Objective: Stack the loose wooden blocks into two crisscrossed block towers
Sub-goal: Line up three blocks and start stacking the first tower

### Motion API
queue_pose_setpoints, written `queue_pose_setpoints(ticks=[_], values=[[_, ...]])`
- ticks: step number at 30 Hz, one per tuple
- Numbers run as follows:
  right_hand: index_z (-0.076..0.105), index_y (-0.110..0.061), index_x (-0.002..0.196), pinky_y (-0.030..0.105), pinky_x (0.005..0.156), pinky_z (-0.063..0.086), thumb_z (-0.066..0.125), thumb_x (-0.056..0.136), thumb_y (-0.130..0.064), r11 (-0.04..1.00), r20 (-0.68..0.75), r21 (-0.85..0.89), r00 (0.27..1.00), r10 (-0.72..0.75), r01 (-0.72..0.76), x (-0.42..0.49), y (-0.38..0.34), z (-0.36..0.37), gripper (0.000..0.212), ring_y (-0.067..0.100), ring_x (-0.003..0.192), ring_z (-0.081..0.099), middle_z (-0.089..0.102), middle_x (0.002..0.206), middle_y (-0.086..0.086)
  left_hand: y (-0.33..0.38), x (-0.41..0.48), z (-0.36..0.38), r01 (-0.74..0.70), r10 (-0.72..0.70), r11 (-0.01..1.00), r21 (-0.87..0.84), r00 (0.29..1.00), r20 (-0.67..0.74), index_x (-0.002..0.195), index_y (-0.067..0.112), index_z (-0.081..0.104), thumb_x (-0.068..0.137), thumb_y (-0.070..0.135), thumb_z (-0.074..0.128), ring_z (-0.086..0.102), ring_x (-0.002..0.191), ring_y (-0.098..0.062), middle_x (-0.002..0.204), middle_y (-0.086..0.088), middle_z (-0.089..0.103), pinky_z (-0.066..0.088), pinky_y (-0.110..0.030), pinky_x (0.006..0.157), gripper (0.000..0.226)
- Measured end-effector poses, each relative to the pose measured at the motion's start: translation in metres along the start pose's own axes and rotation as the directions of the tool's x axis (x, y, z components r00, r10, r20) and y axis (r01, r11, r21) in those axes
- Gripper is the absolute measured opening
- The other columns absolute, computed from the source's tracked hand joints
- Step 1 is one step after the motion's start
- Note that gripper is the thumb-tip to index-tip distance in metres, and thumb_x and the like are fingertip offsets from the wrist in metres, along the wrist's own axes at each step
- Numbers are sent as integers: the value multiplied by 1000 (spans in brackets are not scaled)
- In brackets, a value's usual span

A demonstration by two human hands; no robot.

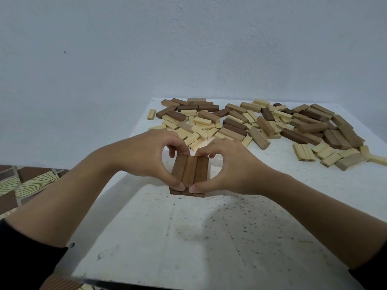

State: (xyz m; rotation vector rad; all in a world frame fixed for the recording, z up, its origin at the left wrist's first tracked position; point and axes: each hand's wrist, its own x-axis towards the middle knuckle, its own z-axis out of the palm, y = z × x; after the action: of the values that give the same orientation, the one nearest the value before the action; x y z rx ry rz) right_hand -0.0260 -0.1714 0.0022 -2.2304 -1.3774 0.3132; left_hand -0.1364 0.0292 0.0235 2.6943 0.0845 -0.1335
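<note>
Two hands: the left hand (146, 155) and right hand (228, 166) meet around one small block stack (190, 171), forming a ring over it.
Left grip: thumb curled against the stack's near end, fingers bent down over its far end; the hand is clasping the stack from the left.
Right grip: thumb tip on the near end, touching or just beside the left thumb, with fingers hooked over the far end; it clasps the same stack from the right.
Stack position: between the two palms, on the white speckled table (188, 237), about the middle of its width.
Top layer: three dark brown blocks lying side by side, touching, their length running away from the person.
Lower layer (198, 195): dark block ends show just under the near edge; which way these blocks run cannot be told.
Loose blocks (251, 122): a wide jumbled heap of pale, tan and dark pieces along the far side of the table, beyond the fingers.
Stray pale block (151, 114): alone at the heap's left end, near the table edge.
Sleeves (25, 258): black, at both forearms.
</note>
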Motion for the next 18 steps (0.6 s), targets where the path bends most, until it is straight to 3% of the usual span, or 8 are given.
queue_pose_setpoints(ticks=[5,9,14,18], values=[[67,-34,125,38,96,43,86,61,-64,1000,3,-1,1000,-11,11,0,3,2,73,7,106,51,61,109,-13,-5,-3,4,3,-3,999,-50,1000,-9,109,45,64,49,72,82,54,105,-2,107,22,59,49,-36,93,68],[60,-37,135,28,93,39,84,59,-69,1000,8,10,1000,-11,11,-1,8,5,86,1,108,49,58,114,-20,-7,-7,7,7,-9,996,-88,1000,-18,119,43,64,53,63,91,54,107,-1,108,29,56,48,-28,93,74],[58,-40,138,17,89,38,79,61,-72,988,-19,154,1000,-16,18,-5,21,6,86,-11,114,49,59,121,-29,-12,-15,11,21,-28,989,-144,998,-51,128,48,57,47,75,80,52,115,2,121,30,56,44,-22,93,89],[58,-40,138,22,96,45,79,68,-69,964,-30,266,1000,0,8,-10,33,7,79,-16,121,47,57,131,-32,-18,-23,19,8,-37,969,-248,993,-116,131,48,56,59,72,77,51,124,4,130,30,58,40,-28,93,79]])
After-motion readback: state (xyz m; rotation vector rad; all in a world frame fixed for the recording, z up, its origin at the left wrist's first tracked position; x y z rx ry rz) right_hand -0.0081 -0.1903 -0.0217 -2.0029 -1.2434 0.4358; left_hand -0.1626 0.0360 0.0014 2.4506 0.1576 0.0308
